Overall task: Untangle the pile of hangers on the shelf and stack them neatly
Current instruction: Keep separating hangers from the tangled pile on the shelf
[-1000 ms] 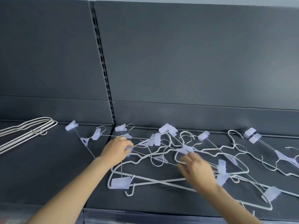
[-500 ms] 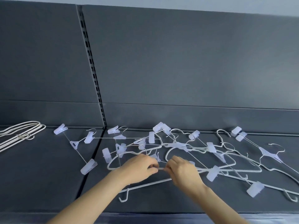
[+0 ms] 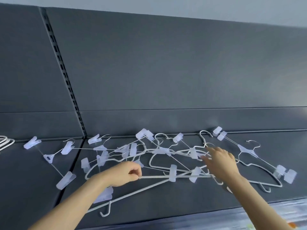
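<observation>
- The dark shelf (image 3: 25,188) is backed by a grey panel (image 3: 166,72). The tangled pile of hangers (image 3: 162,150) is spread across the shelf's middle and right. A small neat stack of white hangers (image 3: 5,142) is seen at the far left edge, well apart from the pile.
- The pile is judged far from sorted: wire hooks, white frames and translucent clips are crossed over one another.
- The left hand (image 3: 123,174) is closed in a pinch on the near end of a white hanger bar (image 3: 156,177), which is run beneath other wires.
- The right hand (image 3: 221,161) is held over the tangle further right. Its fingers are stretched out and blurred, and nothing is seen to be grasped by it.
- If the bar is drawn out sideways, the clip (image 3: 172,175) that appears seated on it may be caught on a crossing wire. The whole pile could then be dragged along.
- The nearest hanger's hook (image 3: 106,211) is lying close to the shelf's front edge, so it could be pulled over by such a drag.
- A clip may be slid or snapped off if force is used instead of lifting.
</observation>
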{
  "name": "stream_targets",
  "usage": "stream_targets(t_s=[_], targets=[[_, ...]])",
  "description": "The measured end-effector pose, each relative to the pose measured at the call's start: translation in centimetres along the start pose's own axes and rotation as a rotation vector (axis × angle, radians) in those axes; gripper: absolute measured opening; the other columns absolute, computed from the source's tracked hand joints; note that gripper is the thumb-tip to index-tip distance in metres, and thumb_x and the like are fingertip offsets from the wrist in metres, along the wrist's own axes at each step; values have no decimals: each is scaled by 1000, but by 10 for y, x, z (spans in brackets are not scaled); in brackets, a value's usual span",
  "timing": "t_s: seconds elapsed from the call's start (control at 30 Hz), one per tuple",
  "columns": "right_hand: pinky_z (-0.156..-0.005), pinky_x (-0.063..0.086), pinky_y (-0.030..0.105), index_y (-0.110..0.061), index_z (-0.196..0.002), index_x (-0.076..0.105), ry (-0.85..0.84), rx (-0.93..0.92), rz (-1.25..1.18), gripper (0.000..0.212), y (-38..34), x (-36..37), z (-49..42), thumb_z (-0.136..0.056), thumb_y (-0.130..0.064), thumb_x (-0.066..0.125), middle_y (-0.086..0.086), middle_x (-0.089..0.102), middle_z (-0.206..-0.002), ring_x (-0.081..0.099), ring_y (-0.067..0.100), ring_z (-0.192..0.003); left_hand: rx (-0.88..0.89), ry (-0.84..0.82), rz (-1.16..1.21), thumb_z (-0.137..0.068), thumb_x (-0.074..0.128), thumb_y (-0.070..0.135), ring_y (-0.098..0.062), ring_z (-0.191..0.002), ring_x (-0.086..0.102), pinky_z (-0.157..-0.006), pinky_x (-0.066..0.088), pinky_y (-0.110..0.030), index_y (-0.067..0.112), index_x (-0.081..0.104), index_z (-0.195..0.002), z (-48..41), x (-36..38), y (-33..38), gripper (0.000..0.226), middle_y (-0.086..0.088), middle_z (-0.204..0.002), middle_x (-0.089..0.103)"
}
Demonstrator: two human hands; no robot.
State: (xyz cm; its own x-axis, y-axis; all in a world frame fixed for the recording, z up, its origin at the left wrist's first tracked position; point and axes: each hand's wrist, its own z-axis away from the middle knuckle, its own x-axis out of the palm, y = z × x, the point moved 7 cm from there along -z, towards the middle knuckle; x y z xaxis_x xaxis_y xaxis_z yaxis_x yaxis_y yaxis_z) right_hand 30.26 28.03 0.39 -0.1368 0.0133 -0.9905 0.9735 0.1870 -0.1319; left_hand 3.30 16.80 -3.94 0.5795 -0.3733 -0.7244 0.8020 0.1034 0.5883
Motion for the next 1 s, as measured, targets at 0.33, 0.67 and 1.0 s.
stream_targets(t_s=[0.33, 0.67, 1.0], targets=[[-87, 39, 33, -13, -103, 59, -383, -88, -138, 25, -2, 39, -16, -80, -19, 50, 1, 64, -108, 56, 26, -102, 99, 428, -256, -91, 45, 15, -18, -96, 51, -85, 43, -33, 12, 65, -96, -52, -27, 47, 22, -4, -102, 59], [-58, 33, 22, -22, -50, 38, -332, -129, -242, 36, -5, 44, -18, -78, -27, 59, -4, 46, -61, 39, 18, -66, 106, 427, -605, -89, 48, 15, -24, -112, 49, -99, 28, -32, 21, 51, -115, -94, -22, 67, 27, 0, -112, 60], [-61, 38, 27, -14, -64, 51, -350, -52, -485, 27, -11, 35, -27, -89, -23, 44, -1, 55, -64, 47, 21, -64, 244, 631, -432, -93, 42, 10, -22, -105, 51, -96, 26, -26, 14, 64, -105, -78, -66, 77, 26, -1, -105, 66]])
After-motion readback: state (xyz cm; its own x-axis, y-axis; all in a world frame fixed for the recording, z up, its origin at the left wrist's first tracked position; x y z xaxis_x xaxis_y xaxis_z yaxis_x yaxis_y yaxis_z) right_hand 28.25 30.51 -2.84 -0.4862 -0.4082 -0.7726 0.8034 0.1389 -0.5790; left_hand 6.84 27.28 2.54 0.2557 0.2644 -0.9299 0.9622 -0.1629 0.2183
